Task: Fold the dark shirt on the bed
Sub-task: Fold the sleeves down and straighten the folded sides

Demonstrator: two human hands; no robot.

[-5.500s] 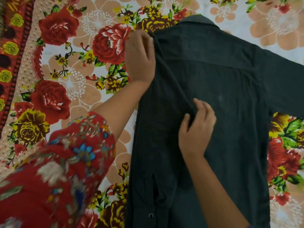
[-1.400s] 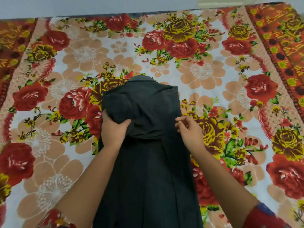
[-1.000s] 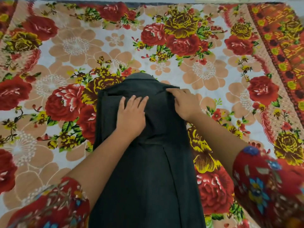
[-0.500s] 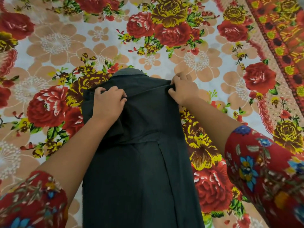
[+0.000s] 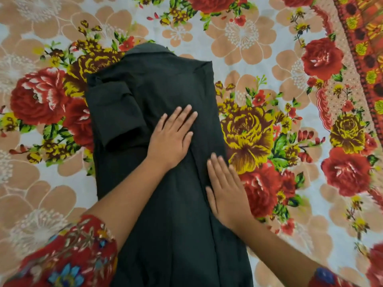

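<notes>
The dark shirt [image 5: 165, 85] lies back-up on the flowered bedsheet as a long narrow strip, collar at the far end. Both sides are folded inward, and a short sleeve lies folded on its left part. My left hand [image 5: 172, 137] rests flat on the middle of the shirt, fingers spread and holding nothing. My right hand [image 5: 226, 187] lies flat on the shirt's right folded edge, a little nearer to me, fingers straight. The shirt's hem runs out of view at the bottom.
The bedsheet [image 5: 259, 48] with red and yellow roses spreads flat on all sides of the shirt. A red patterned border [image 5: 364, 38] runs along the far right. My red flowered sleeves show at the bottom corners.
Both hands have let go of the shirt's shoulder area and moved down toward me. They now lie flat on the cloth. The view has tilted down and closer.
</notes>
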